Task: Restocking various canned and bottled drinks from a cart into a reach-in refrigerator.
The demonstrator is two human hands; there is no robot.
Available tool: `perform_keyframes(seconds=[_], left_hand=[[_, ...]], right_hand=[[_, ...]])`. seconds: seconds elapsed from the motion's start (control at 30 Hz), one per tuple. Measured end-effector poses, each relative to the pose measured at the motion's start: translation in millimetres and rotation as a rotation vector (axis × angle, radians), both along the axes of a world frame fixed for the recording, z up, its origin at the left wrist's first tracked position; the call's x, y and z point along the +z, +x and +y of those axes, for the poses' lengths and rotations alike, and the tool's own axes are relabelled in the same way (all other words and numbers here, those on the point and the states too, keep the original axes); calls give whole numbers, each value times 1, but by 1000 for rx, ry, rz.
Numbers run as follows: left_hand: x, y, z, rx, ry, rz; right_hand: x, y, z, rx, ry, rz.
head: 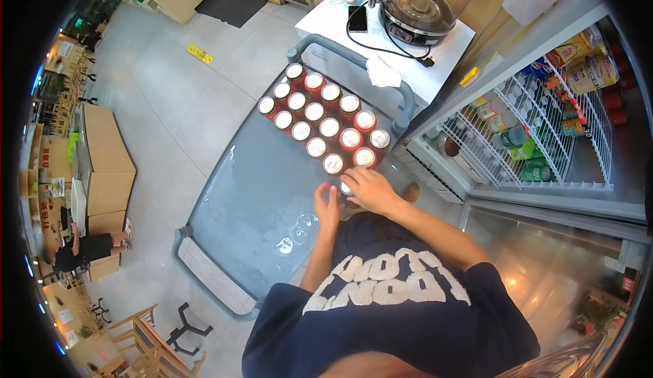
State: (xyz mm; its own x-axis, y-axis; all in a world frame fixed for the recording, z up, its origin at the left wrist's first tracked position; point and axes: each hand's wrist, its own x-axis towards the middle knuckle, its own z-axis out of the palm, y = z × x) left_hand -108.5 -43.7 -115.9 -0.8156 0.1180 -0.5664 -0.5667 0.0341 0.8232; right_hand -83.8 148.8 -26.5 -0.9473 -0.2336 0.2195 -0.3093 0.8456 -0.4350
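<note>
My right hand (373,190) grips a drink can (345,189) at the front of a group of cans on a grey trolley top (250,174). Only part of that can's silver lid shows past my fingers. Just left of it is my left hand (327,208), fingers apart and holding nothing. Several red cans with silver lids (314,112) stand upright, packed in close rows at the trolley's far end. The nearest ones, a can (333,164) and another (365,157), are right beyond my right hand. Wet patches and water rings (298,230) mark the trolley surface.
An open drinks fridge (530,118) with wire shelves stands at right. Behind the trolley's handle (347,49), a white table (326,26) bears a phone (358,19), cables and an electric cooker (418,13). A person (89,250) stands far left; wooden chairs (148,345) are at lower left.
</note>
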Motion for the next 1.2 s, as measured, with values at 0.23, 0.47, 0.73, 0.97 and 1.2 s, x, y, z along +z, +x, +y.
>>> perform_keyframes(seconds=[0.23, 0.47, 0.73, 0.97, 1.2], left_hand=[[-3, 19, -1, 205, 515, -342], [0, 10, 19, 227, 552, -290], [-9, 17, 51, 494, 503, -368], [-46, 64, 50, 608, 257, -329], [-21, 105, 93, 318, 40, -329]], right_hand=[[-13, 4, -1, -11, 91, 140], [52, 48, 79, -126, -144, 312], [222, 145, 315, -840, 2, 806], [315, 183, 586, -1562, 583, 637], [344, 190, 718, -1423, 709, 612]])
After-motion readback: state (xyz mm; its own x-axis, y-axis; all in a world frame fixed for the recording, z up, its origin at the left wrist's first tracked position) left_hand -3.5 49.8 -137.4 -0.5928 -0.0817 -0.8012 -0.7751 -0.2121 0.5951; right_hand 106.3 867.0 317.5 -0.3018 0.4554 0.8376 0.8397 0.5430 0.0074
